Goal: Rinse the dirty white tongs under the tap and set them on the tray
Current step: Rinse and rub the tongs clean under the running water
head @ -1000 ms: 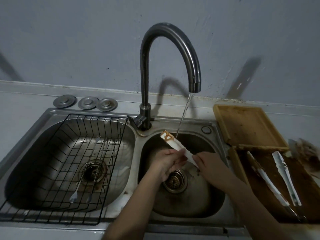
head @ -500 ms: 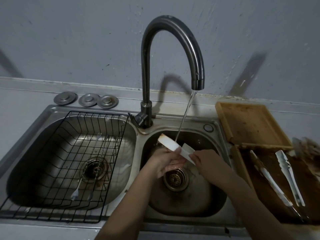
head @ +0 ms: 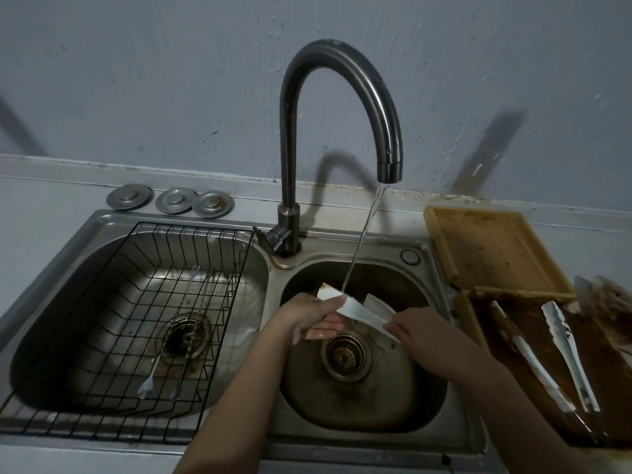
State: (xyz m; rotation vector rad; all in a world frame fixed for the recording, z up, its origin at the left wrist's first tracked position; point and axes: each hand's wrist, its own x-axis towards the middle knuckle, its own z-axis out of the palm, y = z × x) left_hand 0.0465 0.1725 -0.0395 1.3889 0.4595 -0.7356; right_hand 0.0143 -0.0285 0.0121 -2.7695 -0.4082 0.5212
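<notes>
Two basins lie under me. On the left one sits a wire rack (head: 130, 330) with some thin cutlery (head: 147, 388) in it, and three metal stoppers (head: 171, 201) stand behind it on the counter. The tap (head: 342, 107) rises between the basins, and its thin stream falls into the right basin (head: 359, 398).

My left hand (head: 304, 319) holds the tongs (head: 355, 311) near their tips, thumb on top and fingers curled below, just where the stream lands. My right hand (head: 424, 331) pinches the other end, the hinge side, though I cannot see the hinge itself. So the long axis of the tongs goes from upper left down to lower right, across the drain (head: 345, 357), with both arms of the tongs slightly apart.

I judge the rinsing is not finished yet. The tray (head: 492, 251) is to the right, beside the sink, so my right hand is the nearer one to carry the tongs there. In front of the tray lies a dirty board (head: 615, 371) with two more tongs (head: 567, 354) on it.
</notes>
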